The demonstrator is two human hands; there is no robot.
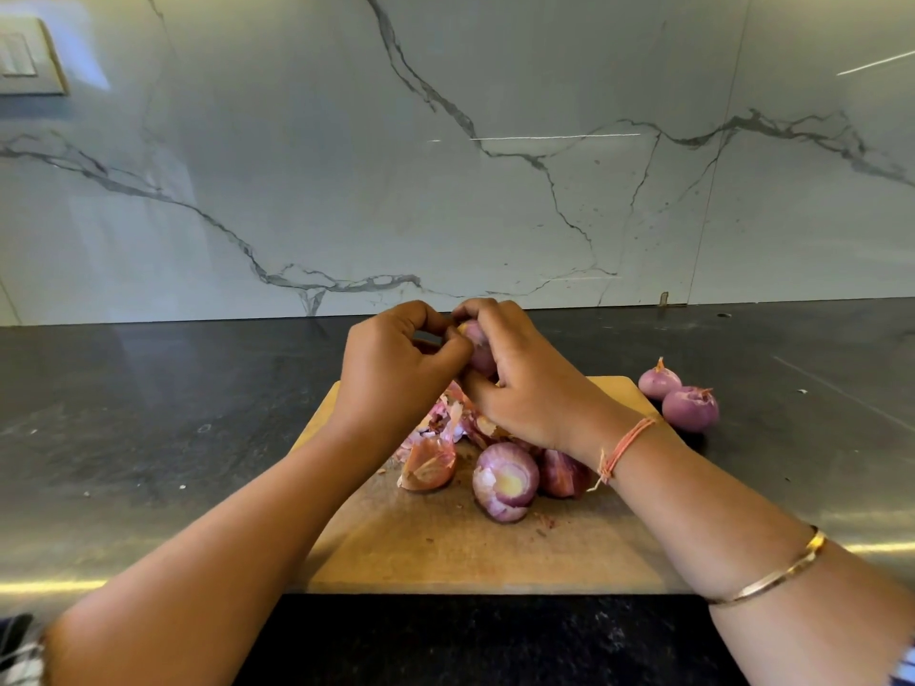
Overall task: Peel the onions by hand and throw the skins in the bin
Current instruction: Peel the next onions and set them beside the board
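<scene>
Red onion [479, 346] held up in both hands, over the far end of the wooden cutting board [445, 552]!

The right hand [525, 383] wraps its curled fingers round the onion while the left hand [396, 368] pinches at its top end (skin or flesh, I cannot tell). Beneath them a heap of loose skins [435, 438] lies on the board, with a part-peeled onion [505, 480] just beside it. Two peeled onions [689, 408] sit side by side on the dark counter [148, 438], off the board's right corner.

Head-worn view, forward-down, close in.
</scene>
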